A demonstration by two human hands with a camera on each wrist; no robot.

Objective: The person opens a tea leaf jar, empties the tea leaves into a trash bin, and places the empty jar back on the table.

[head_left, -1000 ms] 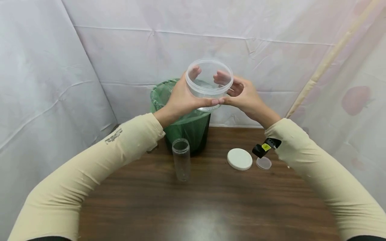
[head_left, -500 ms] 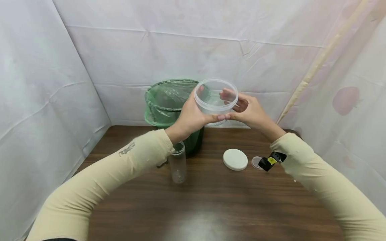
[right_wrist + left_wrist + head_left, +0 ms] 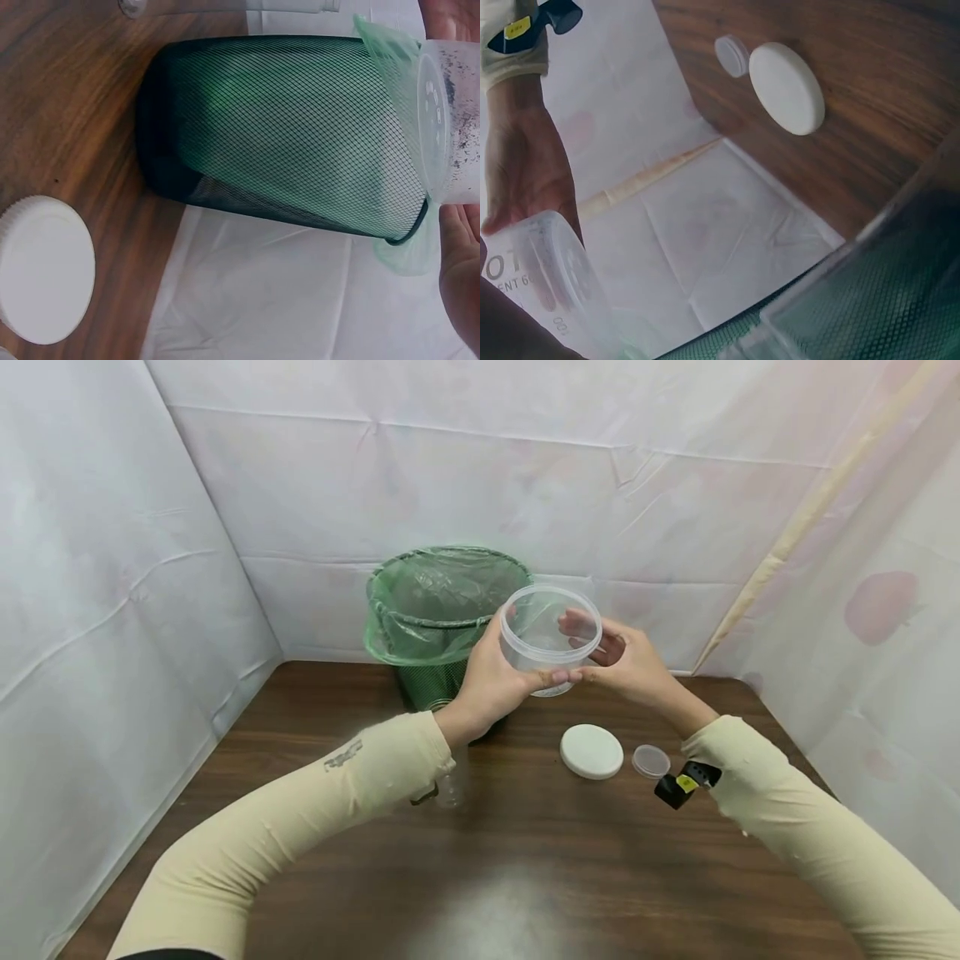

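Both hands hold a clear round plastic tub [image 3: 551,653], open side up, above the table and just right of the bin. My left hand [image 3: 497,675] grips its left side, thumb along the front. On the other side, my right hand [image 3: 633,670] holds it, with fingers showing through the clear wall. The two thumb tips meet at the front. Printed lettering shows on the tub's wall in the left wrist view. A dark mesh bin [image 3: 277,135] lined with a green bag [image 3: 420,647] stands behind the left hand.
A white lid [image 3: 592,752] and a smaller clear lid [image 3: 651,761] lie on the wooden table [image 3: 570,860], below the right hand. A tall clear jar [image 3: 452,783] stands before the bin, mostly hidden by the left sleeve. White cloth walls [image 3: 300,485] enclose the table.
The hands have brought the tub down and to the right, from over the bin's right side to beside its rim. The left sleeve now covers most of the tall jar.
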